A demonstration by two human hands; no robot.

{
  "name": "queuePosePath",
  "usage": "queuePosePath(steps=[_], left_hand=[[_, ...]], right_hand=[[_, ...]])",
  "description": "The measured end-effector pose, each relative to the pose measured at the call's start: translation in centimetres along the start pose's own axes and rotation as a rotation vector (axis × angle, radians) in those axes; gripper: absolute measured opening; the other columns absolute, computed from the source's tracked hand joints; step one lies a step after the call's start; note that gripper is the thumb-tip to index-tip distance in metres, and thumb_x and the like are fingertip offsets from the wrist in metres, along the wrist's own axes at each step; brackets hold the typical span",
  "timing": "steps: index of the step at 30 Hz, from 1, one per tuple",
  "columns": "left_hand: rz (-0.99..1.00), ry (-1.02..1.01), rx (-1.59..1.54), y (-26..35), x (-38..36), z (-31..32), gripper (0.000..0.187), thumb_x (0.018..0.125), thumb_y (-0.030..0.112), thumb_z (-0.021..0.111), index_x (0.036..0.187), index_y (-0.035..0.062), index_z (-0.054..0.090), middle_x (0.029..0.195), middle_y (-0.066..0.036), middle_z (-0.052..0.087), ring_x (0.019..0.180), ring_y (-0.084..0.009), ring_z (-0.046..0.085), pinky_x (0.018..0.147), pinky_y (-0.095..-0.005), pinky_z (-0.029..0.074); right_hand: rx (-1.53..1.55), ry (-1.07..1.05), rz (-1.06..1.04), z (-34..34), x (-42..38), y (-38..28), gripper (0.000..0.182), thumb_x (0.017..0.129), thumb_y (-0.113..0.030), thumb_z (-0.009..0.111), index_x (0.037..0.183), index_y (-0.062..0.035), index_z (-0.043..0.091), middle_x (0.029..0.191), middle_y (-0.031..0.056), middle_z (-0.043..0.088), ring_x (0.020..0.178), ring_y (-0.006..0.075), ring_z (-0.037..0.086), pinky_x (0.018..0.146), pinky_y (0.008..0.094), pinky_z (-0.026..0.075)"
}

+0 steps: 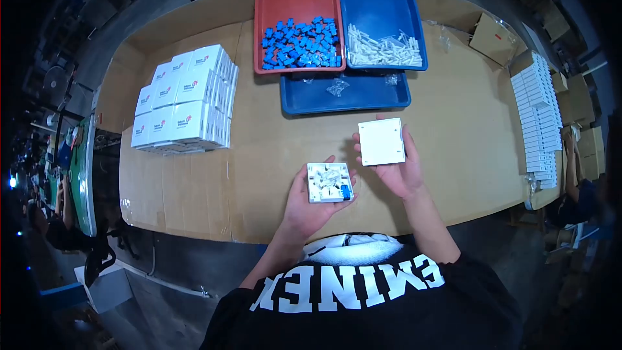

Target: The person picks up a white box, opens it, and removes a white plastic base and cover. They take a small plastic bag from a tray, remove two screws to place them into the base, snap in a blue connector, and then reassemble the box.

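Note:
My left hand (303, 210) is closed around the edges of a white square box (313, 193), its open side up. Inside it I see a small clear bag (329, 179) with white pieces and a blue connector (346, 191) in one corner. To the right and slightly higher, my right hand (405, 178) grips a flat white square cover (381, 142), small dark holes showing near its corners. The box and the cover are apart from each other.
Blue connectors fill part of a red tray (298, 0); white plugs lie in a blue tray (376, 6). Below them is another blue tray (304, 100). Stacked white boxes (184, 100) stand left, more white units (536, 116) right. Other people's arms (570, 162) show at the sides.

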State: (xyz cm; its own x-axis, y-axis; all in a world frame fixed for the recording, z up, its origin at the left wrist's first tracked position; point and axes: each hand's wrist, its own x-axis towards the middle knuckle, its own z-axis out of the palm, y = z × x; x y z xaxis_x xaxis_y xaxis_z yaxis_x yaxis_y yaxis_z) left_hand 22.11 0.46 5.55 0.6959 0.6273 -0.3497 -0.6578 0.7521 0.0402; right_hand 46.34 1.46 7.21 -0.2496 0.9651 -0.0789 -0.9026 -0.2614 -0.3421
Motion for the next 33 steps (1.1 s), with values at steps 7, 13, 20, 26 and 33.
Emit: queuePosePath(steps=[7,13,20,26,33], left_hand=[[-0.029,0.064,-0.019,-1.1,0.3,-1.3,0.072,0.109,0.060,0.021,0.150,0.0063,0.047,0.143,-0.023,0.056,0.130,-0.0363,0.056,0.113,-0.0561,0.040],[-0.033,0.011,-0.012,-1.5,0.5,-1.9,0.072,0.110,0.059,0.020,0.150,0.0049,0.045,0.141,-0.023,0.057,0.127,-0.0368,0.058,0.111,-0.0565,0.042],[-0.013,0.176,0.141,-1.8,0.8,-0.7,0.073,0.109,0.060,0.016,0.149,0.0063,0.044,0.139,-0.020,0.059,0.123,-0.0408,0.062,0.110,-0.0637,0.044],[0.023,0.186,0.347,-1.9,1.0,-2.3,0.044,0.110,0.029,0.043,0.143,-0.0005,0.046,0.132,-0.018,0.063,0.117,-0.0344,0.068,0.101,-0.0542,0.056],[0.072,0.255,0.453,-2.3,1.2,-2.5,0.037,0.100,0.003,0.058,0.136,-0.0041,0.050,0.122,-0.016,0.065,0.111,-0.0253,0.070,0.095,-0.0430,0.061]], right_hand=[[-0.711,0.183,-0.009,-0.1,0.9,2.3,0.061,0.108,-0.045,0.043,0.152,-0.0026,0.042,0.134,0.0188,0.063,0.126,0.0264,0.063,0.109,0.0390,0.047],[-0.891,0.088,0.071,0.2,1.1,3.4,0.054,0.109,-0.038,0.044,0.148,-0.0017,0.050,0.135,0.0150,0.064,0.122,0.0230,0.063,0.108,0.0371,0.047],[-1.013,0.031,0.088,-0.4,1.2,4.0,0.045,0.110,-0.030,0.048,0.148,-0.0053,0.054,0.138,0.0119,0.062,0.121,0.0212,0.062,0.107,0.0366,0.048],[-0.982,0.010,0.071,-0.1,1.1,3.6,0.045,0.109,-0.030,0.049,0.147,-0.0048,0.055,0.136,0.0122,0.064,0.120,0.0213,0.062,0.105,0.0373,0.049],[-0.878,0.023,0.056,0.1,0.8,3.4,0.053,0.109,-0.037,0.046,0.146,-0.0007,0.054,0.132,0.0169,0.065,0.118,0.0241,0.064,0.104,0.0395,0.052]])
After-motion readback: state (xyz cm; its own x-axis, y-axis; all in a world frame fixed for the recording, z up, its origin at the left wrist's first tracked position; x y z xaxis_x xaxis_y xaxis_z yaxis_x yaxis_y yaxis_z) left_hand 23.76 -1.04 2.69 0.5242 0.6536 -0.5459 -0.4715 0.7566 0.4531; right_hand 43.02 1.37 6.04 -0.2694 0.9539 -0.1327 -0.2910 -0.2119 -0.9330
